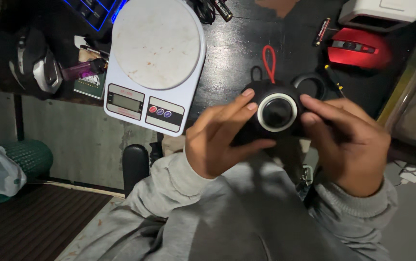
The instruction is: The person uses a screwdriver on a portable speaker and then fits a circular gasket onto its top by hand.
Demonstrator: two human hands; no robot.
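Observation:
A small round black device [276, 112] with a white ring around its dark centre and a red loop [269, 62] on top is held in front of me with both hands. My left hand [220, 140] grips its left side, fingers over the top and thumb underneath. My right hand [345, 140] holds its right side, fingers curled onto the edge. Grey sleeves cover both wrists.
A white kitchen scale [154, 63] juts over the dark desk's edge at the left. A red mouse [357, 48], a white box [379, 12], two batteries [321, 31] and a small screwdriver [334, 79] lie on the desk. A green mesh bin [24, 162] stands on the floor at the left.

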